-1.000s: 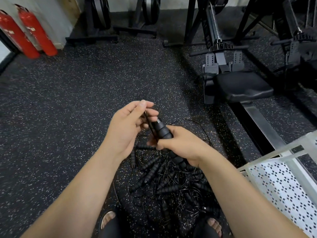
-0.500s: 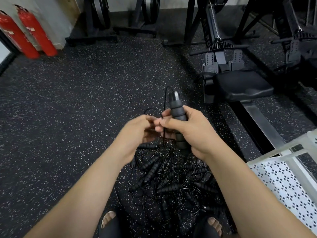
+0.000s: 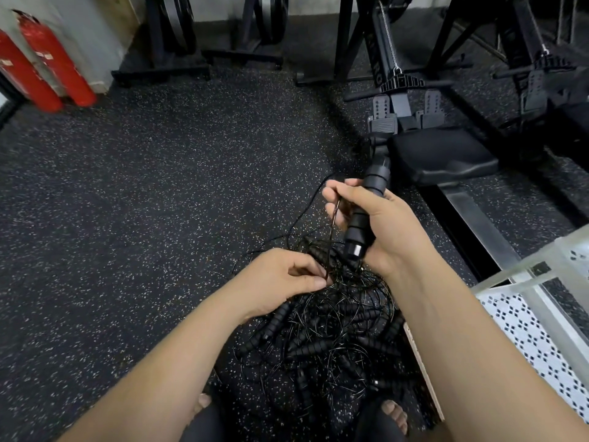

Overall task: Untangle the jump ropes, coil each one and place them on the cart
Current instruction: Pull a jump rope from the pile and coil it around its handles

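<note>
Head view looks down on a black speckled rubber floor (image 3: 159, 193), where the tangled jump ropes (image 3: 322, 339) lie heaped between the person's feet, beside the white perforated cart (image 3: 538, 317). The right grip (image 3: 393, 228) is closed round one ribbed handle (image 3: 376, 183) above the heap; the left grip (image 3: 280, 279) pinches a thin cord (image 3: 332, 231). Red fire extinguishers (image 3: 54, 65) stand far left, a rowing machine (image 3: 443, 154) ahead right.

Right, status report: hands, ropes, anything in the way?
Right hand grips one handle, held up. Left hand pinches a cord. Pile tangled on floor, beside cart.
</note>
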`<state>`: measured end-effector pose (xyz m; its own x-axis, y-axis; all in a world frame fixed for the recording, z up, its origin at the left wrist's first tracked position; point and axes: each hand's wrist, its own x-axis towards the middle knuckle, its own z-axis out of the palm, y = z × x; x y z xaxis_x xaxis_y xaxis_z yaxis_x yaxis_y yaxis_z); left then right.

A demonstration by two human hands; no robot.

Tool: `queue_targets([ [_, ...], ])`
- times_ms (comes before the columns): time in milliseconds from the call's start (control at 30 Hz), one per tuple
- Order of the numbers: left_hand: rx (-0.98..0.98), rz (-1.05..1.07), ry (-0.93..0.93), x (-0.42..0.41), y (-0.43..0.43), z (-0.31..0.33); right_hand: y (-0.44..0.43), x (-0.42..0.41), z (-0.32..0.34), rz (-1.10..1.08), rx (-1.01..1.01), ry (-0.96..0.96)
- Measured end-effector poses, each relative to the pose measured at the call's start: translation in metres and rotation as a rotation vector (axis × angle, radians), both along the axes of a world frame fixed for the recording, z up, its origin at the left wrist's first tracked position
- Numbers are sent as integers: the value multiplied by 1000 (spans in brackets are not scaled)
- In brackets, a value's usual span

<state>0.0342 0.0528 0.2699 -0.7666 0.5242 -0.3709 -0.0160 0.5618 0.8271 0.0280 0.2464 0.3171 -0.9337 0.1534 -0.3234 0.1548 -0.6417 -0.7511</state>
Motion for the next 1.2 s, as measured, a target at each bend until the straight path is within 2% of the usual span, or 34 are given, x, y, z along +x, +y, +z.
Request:
queue_targets([
  [133, 92, -26, 2, 2, -3, 11, 5, -6, -9, 20, 15, -16],
  [233, 241, 72, -10, 0, -6, 20, 3, -8, -19, 38, 29, -64],
  [333, 366, 182, -16, -6, -12, 26, -1, -6, -27, 205, 89, -136],
  [400, 443, 271, -24, -10, -18, 29, -5, -4, -32, 335, 193, -164],
  [500, 589, 412, -57, -15, -25, 33, -13, 0, -34, 537, 450, -131],
  [600, 701, 515, -77, -21, -31, 32, -23, 6, -32, 769, 601, -108],
  [667, 757, 568, -90, -25, -34, 31, -27, 9, -32, 785, 725, -93],
  [767, 797, 682, -100, -30, -38, 29, -30, 10, -36, 670, 889, -69],
  [867, 771, 787, -101, -33, -38, 25, -29, 10, -38, 581, 891, -21],
  [1000, 665, 841, -184, -33, -34, 16, -25, 11, -25, 527, 780, 27],
  [1067, 568, 762, -233, -30, -30, 10, -23, 11, -15, 472, 703, 46],
  [1200, 262, 411, -216, -15, -10, -3, -20, 12, 1, 324, 498, 68],
])
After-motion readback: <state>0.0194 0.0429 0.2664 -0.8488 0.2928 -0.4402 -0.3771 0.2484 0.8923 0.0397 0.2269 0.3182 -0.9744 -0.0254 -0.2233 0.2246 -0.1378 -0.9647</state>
